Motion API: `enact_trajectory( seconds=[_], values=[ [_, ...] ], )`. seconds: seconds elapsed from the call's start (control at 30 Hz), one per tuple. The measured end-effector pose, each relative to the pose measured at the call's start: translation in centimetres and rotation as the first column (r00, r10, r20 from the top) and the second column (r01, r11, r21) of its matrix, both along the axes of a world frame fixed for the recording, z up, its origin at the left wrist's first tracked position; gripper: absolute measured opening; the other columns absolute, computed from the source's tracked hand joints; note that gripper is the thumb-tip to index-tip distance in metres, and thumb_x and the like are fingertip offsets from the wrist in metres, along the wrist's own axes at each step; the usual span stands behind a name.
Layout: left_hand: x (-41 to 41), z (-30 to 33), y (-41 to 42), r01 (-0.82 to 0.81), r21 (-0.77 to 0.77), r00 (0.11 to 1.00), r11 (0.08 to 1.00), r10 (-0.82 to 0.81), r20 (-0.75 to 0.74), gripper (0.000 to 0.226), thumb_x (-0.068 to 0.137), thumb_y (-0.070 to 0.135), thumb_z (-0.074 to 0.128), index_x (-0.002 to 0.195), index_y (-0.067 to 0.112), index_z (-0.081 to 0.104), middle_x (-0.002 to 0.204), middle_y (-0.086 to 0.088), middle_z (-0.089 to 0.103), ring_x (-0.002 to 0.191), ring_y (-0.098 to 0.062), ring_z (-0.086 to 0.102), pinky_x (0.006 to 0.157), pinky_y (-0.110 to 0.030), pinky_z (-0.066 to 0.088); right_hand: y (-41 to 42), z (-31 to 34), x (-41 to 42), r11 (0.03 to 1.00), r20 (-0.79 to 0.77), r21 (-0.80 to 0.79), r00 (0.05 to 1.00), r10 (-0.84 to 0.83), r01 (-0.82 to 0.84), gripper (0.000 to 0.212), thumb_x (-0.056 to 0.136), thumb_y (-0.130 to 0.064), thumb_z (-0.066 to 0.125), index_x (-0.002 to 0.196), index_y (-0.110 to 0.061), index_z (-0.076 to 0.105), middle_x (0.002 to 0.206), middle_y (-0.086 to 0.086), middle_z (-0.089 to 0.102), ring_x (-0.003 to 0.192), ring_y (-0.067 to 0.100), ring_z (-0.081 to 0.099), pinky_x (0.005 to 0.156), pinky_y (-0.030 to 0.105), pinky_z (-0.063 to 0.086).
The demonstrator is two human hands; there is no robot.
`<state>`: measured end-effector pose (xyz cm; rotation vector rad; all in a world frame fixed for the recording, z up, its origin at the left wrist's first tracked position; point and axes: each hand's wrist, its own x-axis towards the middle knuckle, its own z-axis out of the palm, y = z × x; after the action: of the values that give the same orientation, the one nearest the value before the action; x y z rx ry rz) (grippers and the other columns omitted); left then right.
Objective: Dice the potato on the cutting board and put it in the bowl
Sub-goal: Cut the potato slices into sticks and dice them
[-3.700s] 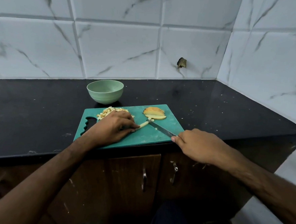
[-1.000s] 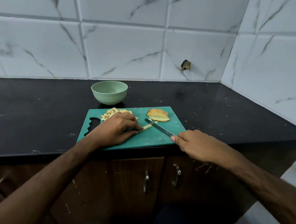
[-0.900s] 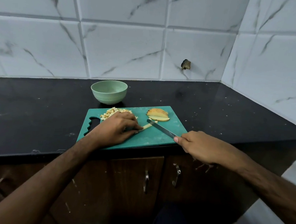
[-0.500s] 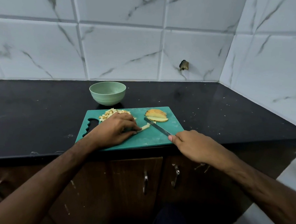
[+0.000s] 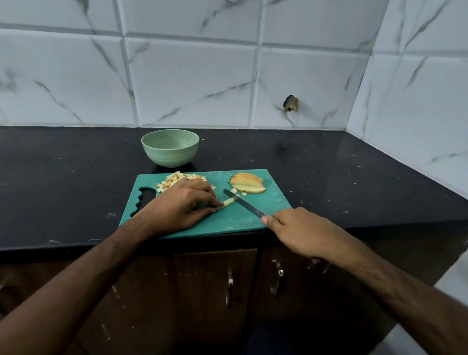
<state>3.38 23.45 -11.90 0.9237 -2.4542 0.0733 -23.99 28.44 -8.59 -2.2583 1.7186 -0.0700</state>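
Starting nearest the camera, brown cabinet doors [image 5: 211,284] with metal handles are seen below the edge of the black countertop [image 5: 47,181]. The knife [image 5: 243,204] is gripped at its handle by the right hand [image 5: 303,232], fingers curled round it, and the blade is laid across the teal cutting board [image 5: 238,219], its tip just beside the end of a potato strip [image 5: 227,202]. The potato strip is pinned to the board under the curled fingertips of the left hand [image 5: 181,207]. A heap of diced potato [image 5: 171,181] is located behind the left hand, near the board's far left corner. A stack of potato slices [image 5: 246,184] is located at the far right of the board. The green bowl [image 5: 169,150] is positioned on the countertop just beyond the board; its contents cannot be determined. White marble-patterned wall tiles [image 5: 192,85] are seen farthest back.
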Motion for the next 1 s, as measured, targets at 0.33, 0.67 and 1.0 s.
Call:
enact_trajectory(
  seconds=[0.33,0.67,1.0],
  values=[
    [0.3,-0.5,-0.5,-0.006,-0.011,1.000,1.000,0.006,0.008,0.025,0.097,0.034,0.061,0.111,0.022,0.076,0.101,0.008,0.067,0.096,-0.007,0.059,0.080,-0.039,0.052,1.5,-0.5,0.0,0.999,-0.056,-0.029,0.998,0.011,-0.013,0.048,0.108,-0.054,0.026,0.084,-0.021,0.052,0.080,0.001,0.058,0.066,0.015,0.062,0.058,0.031,0.047],
    [0.4,-0.5,-0.6,-0.012,-0.045,1.000,0.999,0.012,-0.006,0.021,0.095,0.032,0.065,0.106,0.020,0.078,0.098,0.008,0.068,0.094,-0.008,0.060,0.079,-0.042,0.052,1.2,0.6,0.0,0.997,-0.044,-0.071,0.999,0.028,-0.031,0.051,0.108,-0.055,0.026,0.080,-0.019,0.051,0.076,0.000,0.057,0.067,0.017,0.061,0.057,0.029,0.041],
    [0.4,-0.7,-0.6,-0.030,-0.047,1.000,0.998,0.029,-0.004,0.017,0.095,0.033,0.066,0.103,0.022,0.077,0.098,0.010,0.067,0.094,-0.007,0.059,0.079,-0.041,0.051,0.7,-0.8,1.2,0.997,-0.064,-0.066,0.997,0.042,-0.046,0.048,0.108,-0.054,0.027,0.082,-0.021,0.051,0.078,-0.001,0.055,0.068,0.011,0.053,0.062,0.032,0.040]
  ],
)
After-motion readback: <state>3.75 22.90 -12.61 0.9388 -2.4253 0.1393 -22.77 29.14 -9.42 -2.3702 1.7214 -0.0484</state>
